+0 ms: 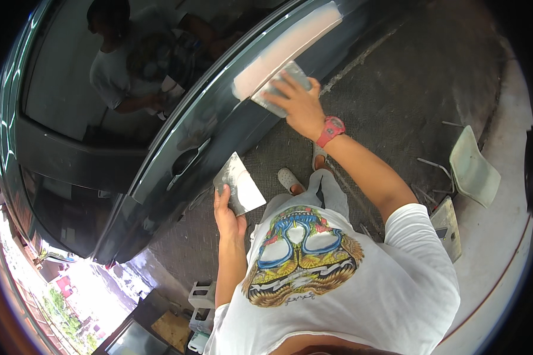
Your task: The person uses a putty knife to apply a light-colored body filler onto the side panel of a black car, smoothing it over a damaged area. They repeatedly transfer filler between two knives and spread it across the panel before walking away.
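2 hands are well apart beside a dark car door (216,115). The right hand (302,108), fingers spread, lies over a thin grey spreader (296,72) set against the door at the lower border of a pale pinkish strip (290,50); how firmly it bears down cannot be told. The left hand (226,216) grips a flat grey plate (238,176) by its near side, below the door handle (189,160) and clear of the panel. A whitish patch on that plate could be paste or glare.

Most of the risk seems to sit at the spreader's edge. If it tips onto a corner, or the fingers push unevenly, it could gouge the strip or leave a ridge along its border. Drifting off the strip, it might smear pale material over the dark paint. The plate, held along just 1 side, might tilt and slip, or knock the door if the person leans in. 2 light shoes (289,179) stand on the floor beneath, so a dropped plate could land on them.
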The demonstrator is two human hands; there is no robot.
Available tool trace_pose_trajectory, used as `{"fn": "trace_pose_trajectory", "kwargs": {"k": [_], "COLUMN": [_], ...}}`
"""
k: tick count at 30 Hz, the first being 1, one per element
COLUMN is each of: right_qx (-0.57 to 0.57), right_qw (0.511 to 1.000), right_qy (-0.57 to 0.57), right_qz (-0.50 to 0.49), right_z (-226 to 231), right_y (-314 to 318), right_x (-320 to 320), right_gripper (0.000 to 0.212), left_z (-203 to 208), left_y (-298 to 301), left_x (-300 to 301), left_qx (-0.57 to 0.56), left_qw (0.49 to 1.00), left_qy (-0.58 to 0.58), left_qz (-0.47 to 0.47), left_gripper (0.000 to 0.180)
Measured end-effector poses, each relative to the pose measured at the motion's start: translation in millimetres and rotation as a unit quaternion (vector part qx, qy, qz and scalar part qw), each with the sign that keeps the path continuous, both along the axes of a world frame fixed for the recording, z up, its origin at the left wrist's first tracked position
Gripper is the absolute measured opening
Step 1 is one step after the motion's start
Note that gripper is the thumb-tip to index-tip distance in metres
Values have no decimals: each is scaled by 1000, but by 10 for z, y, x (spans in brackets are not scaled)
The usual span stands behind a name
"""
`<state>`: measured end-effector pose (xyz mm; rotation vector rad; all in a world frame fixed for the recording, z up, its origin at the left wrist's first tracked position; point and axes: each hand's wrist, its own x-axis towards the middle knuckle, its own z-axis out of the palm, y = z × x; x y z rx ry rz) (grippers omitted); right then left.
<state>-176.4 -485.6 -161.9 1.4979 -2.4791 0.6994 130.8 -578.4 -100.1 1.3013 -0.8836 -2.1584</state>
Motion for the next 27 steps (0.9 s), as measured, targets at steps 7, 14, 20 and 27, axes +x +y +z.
{"fn": "trace_pose_trajectory", "kwargs": {"k": [7,14,20,27], "right_qx": [-91,-26,-89,-70], "right_qw": [995,1000,993,996], "right_qy": [-14,-11,0,16], "right_qz": [-45,7,-75,-50], "right_z": [339,-205,95,-74], "right_y": [-158,67,222,8], "right_x": [-491,-360,-804,-979], "right_gripper": [79,81,78,83], "left_z": [-81,4,-38,9], "left_y": [-48,-43,-56,-41], "left_x": [21,-123,-178,-408], "left_qx": [17,10,4,3], "left_qw": [1000,1000,1000,999], "left_qy": [-5,-8,-7,-13], "left_qz": [1,-5,-13,-30], "left_gripper": [45,45,45,43]}}
